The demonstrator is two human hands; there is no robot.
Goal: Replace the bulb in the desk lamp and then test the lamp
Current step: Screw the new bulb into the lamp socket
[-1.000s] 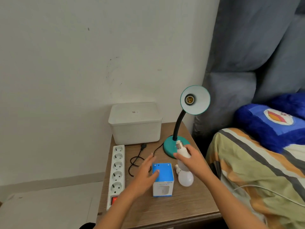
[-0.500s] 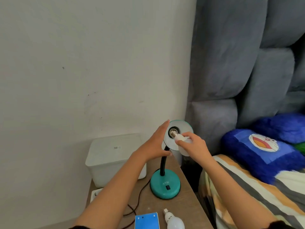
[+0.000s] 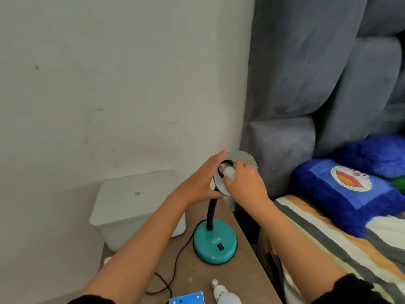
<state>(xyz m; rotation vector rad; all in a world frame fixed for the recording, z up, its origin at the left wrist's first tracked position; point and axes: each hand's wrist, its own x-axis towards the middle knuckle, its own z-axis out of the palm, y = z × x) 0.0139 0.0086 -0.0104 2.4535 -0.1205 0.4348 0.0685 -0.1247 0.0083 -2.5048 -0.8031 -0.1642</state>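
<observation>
A teal desk lamp stands on the wooden bedside table, its round base (image 3: 215, 241) carrying a black rocker switch and a black gooseneck. My left hand (image 3: 198, 183) holds the left rim of the lamp shade (image 3: 246, 160) from behind. My right hand (image 3: 246, 185) grips a white bulb (image 3: 229, 172) whose metal screw base sits at the mouth of the socket. A second white bulb (image 3: 223, 294) lies on the table at the bottom edge, beside a blue and white bulb box (image 3: 186, 299).
A white lidded plastic box (image 3: 135, 207) stands against the wall behind the lamp. The lamp's black cord (image 3: 175, 262) trails over the table. Right of the table are a grey padded headboard (image 3: 317, 84), a striped blanket (image 3: 328, 242) and a blue cartoon pillow (image 3: 346, 185).
My right hand has brought the bulb up from the table to the socket. My left hand left the box and took hold of the shade. The camera tilted up and moved closer.
</observation>
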